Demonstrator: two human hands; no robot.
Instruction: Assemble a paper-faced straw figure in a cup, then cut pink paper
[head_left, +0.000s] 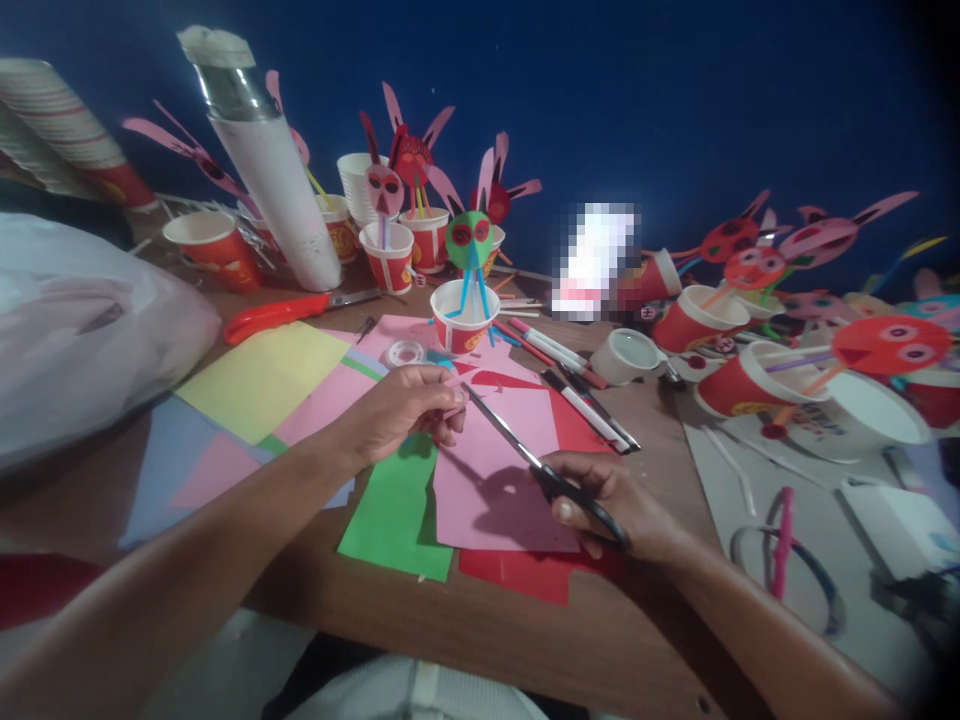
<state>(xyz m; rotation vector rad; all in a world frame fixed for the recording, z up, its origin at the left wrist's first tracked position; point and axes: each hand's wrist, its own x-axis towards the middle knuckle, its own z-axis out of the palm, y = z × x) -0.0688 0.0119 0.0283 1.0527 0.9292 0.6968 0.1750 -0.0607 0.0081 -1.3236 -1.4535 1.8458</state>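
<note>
My right hand (607,500) grips the black handles of a pair of scissors (510,440), whose blades point up and left toward my left hand (405,410). The left hand's fingers are pinched on a small pink paper piece (454,405) at the blade tips. Both hands hover over a pink paper sheet (495,470) lying on red paper (525,575) and green paper (397,510) on the brown table (420,620).
Yellow, pink and blue sheets (262,385) lie to the left. A tape roll (406,352), orange-handled scissors (285,312), markers (577,390) and several red paper cups with paper animal faces (465,300) crowd the back and right. A white plastic bag (82,330) sits at far left.
</note>
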